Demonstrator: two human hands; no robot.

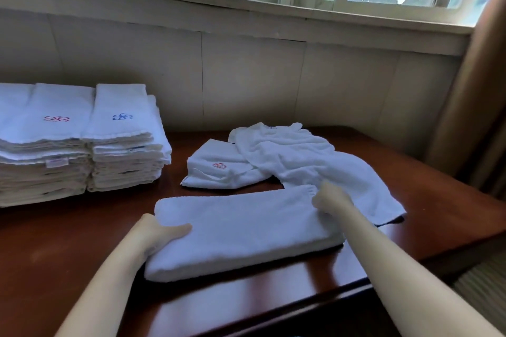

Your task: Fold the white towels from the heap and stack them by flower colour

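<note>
Far left on the dark wooden table (68, 241): stack of folded white towels, red flower (56, 119) embroidered on the top one. Touching it on its right, a second stack, top towel with a blue flower (122, 117). Both stacks stood many layers high, edges roughly aligned.

Left hand (156, 232) gripped the left end of a long folded towel (241, 230); thumb lay on top of the cloth, the other fingers were hidden below, so their spread could not be told. This towel lay flat near the table's front edge, folded to a narrow thick strip, plain white terry, no flower showing.

Behind it, mid-table: a loosely folded towel with a red flower (219, 166), partly covered on its right by a crumpled unfolded towel (301, 161) draping toward the right.

Right hand (330, 198) was at the strip's right end, fingers curled closed over the cloth edge, pinching it.
</note>
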